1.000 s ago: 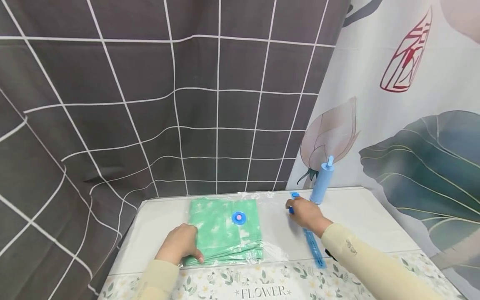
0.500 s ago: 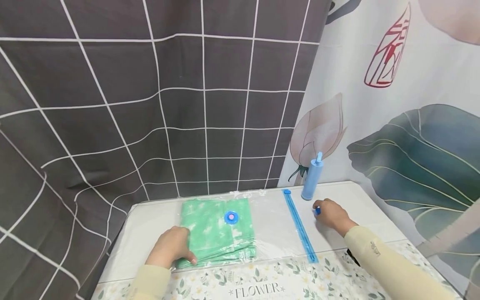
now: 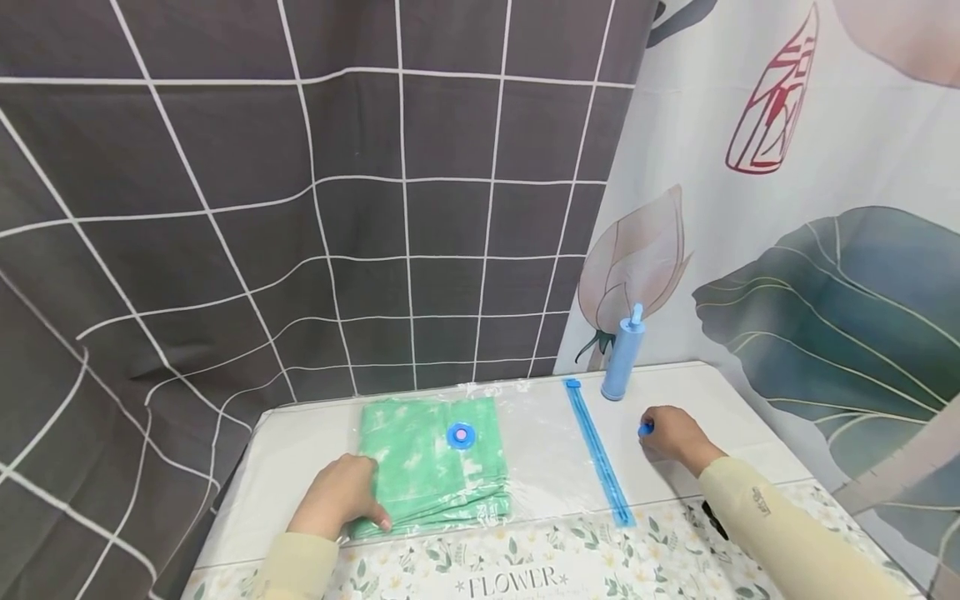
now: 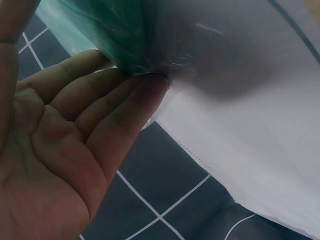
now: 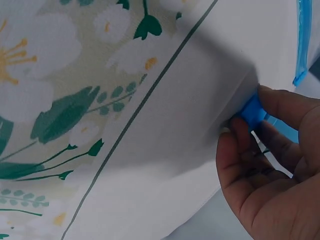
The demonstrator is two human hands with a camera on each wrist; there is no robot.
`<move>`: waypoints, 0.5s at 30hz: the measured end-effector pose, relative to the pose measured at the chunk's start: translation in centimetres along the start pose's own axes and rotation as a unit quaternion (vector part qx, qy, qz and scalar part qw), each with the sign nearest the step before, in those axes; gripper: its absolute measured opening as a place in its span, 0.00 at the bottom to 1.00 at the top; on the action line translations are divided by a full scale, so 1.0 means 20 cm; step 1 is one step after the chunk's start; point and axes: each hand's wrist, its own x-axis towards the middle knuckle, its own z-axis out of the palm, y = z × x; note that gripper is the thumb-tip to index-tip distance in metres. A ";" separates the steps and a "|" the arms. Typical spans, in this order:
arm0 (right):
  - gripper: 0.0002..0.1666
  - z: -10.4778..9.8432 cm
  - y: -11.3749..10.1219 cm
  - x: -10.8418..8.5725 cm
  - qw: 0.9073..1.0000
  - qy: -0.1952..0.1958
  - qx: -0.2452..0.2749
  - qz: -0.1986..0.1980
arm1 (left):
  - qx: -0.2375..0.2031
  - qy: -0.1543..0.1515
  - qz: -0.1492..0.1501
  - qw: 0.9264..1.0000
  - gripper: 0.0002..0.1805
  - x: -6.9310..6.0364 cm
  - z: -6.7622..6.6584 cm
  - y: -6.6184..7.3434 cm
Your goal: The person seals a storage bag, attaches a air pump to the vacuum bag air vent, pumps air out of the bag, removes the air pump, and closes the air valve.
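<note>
A clear plastic bag [image 3: 532,450] holding folded green cloth [image 3: 431,467] lies flat on the table, with a round blue valve [image 3: 461,435] on top. Blue zip strips [image 3: 600,454] run along its right end. My left hand [image 3: 341,498] rests at the bag's left edge; in the left wrist view its fingers [image 4: 125,100] lie straight against the plastic. To the right of the strips, my right hand [image 3: 681,437] pinches a small blue piece [image 3: 646,429]; the right wrist view shows this blue piece [image 5: 253,111] between thumb and fingers, above the white surface.
A light blue pump [image 3: 623,358] stands upright at the back right of the table, behind the zip strips. The table cover [image 3: 517,575] has a floral front band with lettering. A dark grid curtain [image 3: 450,208] and a patterned curtain [image 3: 810,333] hang behind.
My right hand has moved right, off the zip strips, with the small blue piece in its fingers. My left hand has stayed at the bag's left edge. The head view has shifted slightly.
</note>
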 end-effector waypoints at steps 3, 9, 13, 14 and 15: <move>0.14 0.00 0.00 0.00 1.000 -0.002 0.006 0.000 | -0.002 -0.003 -0.003 1.000 0.49 0.00 0.00 0.00; 0.17 -0.01 0.00 0.00 1.000 -0.013 0.009 0.001 | 0.000 0.000 0.000 1.000 0.49 0.01 0.02 -0.01; 0.23 -0.02 -0.01 0.00 0.999 -0.026 0.015 0.014 | 0.005 0.005 0.003 1.000 0.49 0.02 0.02 -0.02; 0.25 -0.02 0.00 0.00 0.999 -0.030 0.015 0.019 | 0.004 0.005 0.004 1.000 0.49 0.02 0.02 -0.02; 0.27 -0.03 0.00 0.01 0.999 -0.034 0.017 0.023 | 0.004 0.005 0.005 1.000 0.49 0.02 0.02 -0.02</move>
